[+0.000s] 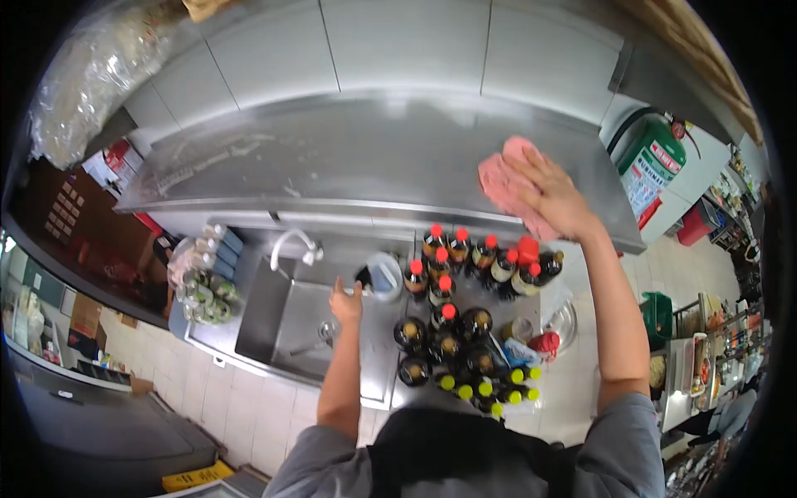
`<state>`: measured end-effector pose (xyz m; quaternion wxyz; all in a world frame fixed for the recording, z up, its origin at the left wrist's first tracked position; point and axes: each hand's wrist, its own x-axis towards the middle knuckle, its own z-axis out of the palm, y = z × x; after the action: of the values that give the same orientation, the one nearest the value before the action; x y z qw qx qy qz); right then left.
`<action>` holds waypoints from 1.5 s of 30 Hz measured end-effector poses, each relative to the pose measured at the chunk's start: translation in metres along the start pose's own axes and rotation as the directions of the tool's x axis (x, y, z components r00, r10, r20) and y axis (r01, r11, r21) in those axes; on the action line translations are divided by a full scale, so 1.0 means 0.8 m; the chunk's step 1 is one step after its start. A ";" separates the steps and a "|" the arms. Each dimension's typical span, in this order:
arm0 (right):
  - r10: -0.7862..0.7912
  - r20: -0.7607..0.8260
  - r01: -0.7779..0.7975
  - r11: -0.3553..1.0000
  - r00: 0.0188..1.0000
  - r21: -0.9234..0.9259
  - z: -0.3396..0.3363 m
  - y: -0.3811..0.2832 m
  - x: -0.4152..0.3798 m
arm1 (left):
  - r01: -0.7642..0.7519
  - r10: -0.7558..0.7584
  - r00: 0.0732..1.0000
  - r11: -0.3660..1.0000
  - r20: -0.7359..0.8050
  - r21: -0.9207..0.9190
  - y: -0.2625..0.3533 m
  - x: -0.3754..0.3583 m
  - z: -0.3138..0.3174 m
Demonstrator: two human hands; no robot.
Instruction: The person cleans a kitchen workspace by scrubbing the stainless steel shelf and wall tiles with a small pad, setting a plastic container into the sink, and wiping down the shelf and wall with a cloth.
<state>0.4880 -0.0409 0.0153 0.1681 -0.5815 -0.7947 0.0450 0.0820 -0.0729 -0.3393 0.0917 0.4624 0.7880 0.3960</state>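
My right hand point(554, 197) presses a bunched pink cloth point(504, 183) onto the right part of a stainless steel shelf point(357, 158), fingers spread over it. Part of the cloth is hidden beneath the palm. Over the steel sink point(286, 319) hangs my left hand point(346, 303), thumb and fingers apart, with nothing in it. Close to that hand, a whitish plastic tub point(384, 278) stands at the sink's right edge. The white faucet point(295, 246) curves out behind the basin.
Dark bottles with red caps point(444, 290) crowd the counter below the shelf, with yellow-green-capped bottles point(484, 390) nearer me. A glass lid point(562, 319) lies at their right. Wrapped jars point(207, 297) stand left of the sink. A green fire extinguisher point(656, 158) hangs beyond the shelf's right end.
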 end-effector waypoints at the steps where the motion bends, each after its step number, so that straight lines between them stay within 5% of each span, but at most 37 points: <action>1: 0.010 0.015 -0.010 1.000 1.000 -0.008 -0.002 -0.001 -0.002 | -0.022 0.022 0.999 1.000 -0.049 -0.009 0.006 0.013 0.013; 4: 0.055 0.013 -0.054 0.992 0.998 -0.112 -0.008 0.041 0.009 | -0.010 -0.158 0.972 0.716 -0.176 -0.698 0.044 0.077 -0.019; 7: 0.207 -0.147 -0.233 0.953 0.967 -0.195 -0.007 0.114 0.047 | -0.268 -0.061 0.821 0.836 -0.568 -0.478 0.143 0.136 -0.161; 9: 0.320 -0.237 -0.357 0.925 0.917 -0.133 -0.011 0.153 0.088 | -0.289 -0.017 0.736 0.896 -0.677 -0.337 0.162 0.200 -0.212; 11: 0.354 -0.394 -0.367 0.929 0.848 0.045 -0.024 0.176 0.139 | -0.045 -0.230 0.790 0.903 -0.568 -0.428 0.171 0.262 -0.237; 12: 0.330 -0.524 -0.319 0.941 0.785 0.114 -0.035 0.174 0.164 | -0.024 -0.267 0.817 0.870 -0.511 -0.493 0.167 0.275 -0.245; 14: 0.136 -0.901 -0.077 0.990 0.412 0.115 -0.064 0.154 0.206 | 0.012 -0.312 0.868 0.790 -0.385 -0.613 0.165 0.302 -0.250; 16: -0.244 -0.954 -0.323 0.901 0.173 -0.289 -0.077 0.182 0.294 | -0.108 -0.255 0.871 0.735 -0.421 -0.669 0.160 0.303 -0.243; 18: -0.305 -0.952 -0.508 0.818 0.014 -0.269 -0.073 0.187 0.339 | -0.154 -0.254 0.829 0.753 -0.499 -0.640 0.150 0.313 -0.229; 20: -0.021 -0.989 -0.506 0.861 -0.146 0.057 -0.048 0.114 0.393 | -0.155 -0.264 0.850 0.701 -0.455 -0.696 0.162 0.301 -0.236; 22: -0.087 -0.994 -0.372 0.927 -0.071 -0.055 -0.042 0.032 0.411 | -0.178 -0.248 0.859 0.676 -0.449 -0.715 0.164 0.296 -0.240; 24: -0.160 -0.975 -0.124 0.982 -0.156 -0.142 -0.025 -0.081 0.429 | -0.229 -0.209 0.857 0.666 -0.472 -0.710 0.161 0.296 -0.235; 27: -0.136 -0.987 -0.284 0.946 0.085 -0.155 0.013 -0.176 0.503 | -0.316 -0.191 0.830 0.613 -0.525 -0.724 0.166 0.290 -0.233; 28: -0.121 -0.986 -0.253 0.956 0.113 -0.146 0.020 -0.206 0.525 | -0.329 -0.202 0.806 0.627 -0.556 -0.706 0.164 0.292 -0.228; 29: 0.023 -0.968 -0.040 0.999 0.250 0.013 0.028 -0.244 0.527 | -0.342 -0.211 0.782 0.641 -0.586 -0.687 0.162 0.294 -0.223; 31: 0.075 -0.956 -0.032 0.997 0.285 0.069 0.052 -0.292 0.552 | -0.363 -0.192 0.780 0.636 -0.596 -0.681 0.160 0.293 -0.222; 32: -0.009 -0.942 -0.219 0.972 0.336 -0.088 0.070 -0.307 0.573 | -0.371 -0.168 0.800 0.615 -0.576 -0.695 0.165 0.287 -0.231; 34: -0.202 -0.879 0.225 0.968 0.433 -0.112 0.084 -0.349 0.571 | -0.367 -0.156 0.822 0.590 -0.548 -0.719 0.166 0.283 -0.233; 37: -0.107 -0.900 0.108 0.992 0.422 -0.067 0.099 -0.411 0.594 | -0.355 -0.182 0.812 0.601 -0.555 -0.716 0.158 0.289 -0.228; 40: -0.193 -0.728 0.180 0.979 0.658 -0.097 0.111 -0.446 0.593 | -0.396 -0.179 0.783 0.596 -0.596 -0.699 0.155 0.297 -0.219; 42: -0.453 -0.615 0.329 0.892 0.646 -0.312 0.123 -0.460 0.624 | -0.433 -0.153 0.796 0.533 -0.586 -0.727 0.161 0.291 -0.227; 45: -0.715 -0.372 0.516 0.690 0.591 -0.507 0.169 -0.471 0.665 | -0.415 -0.158 0.762 0.625 -0.628 -0.661 0.147 0.300 -0.217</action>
<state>-0.0400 0.3555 0.1029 0.2862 -0.2710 -0.8600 -0.3242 -0.0629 0.0562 -0.0865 -0.0216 0.2751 0.4855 0.8296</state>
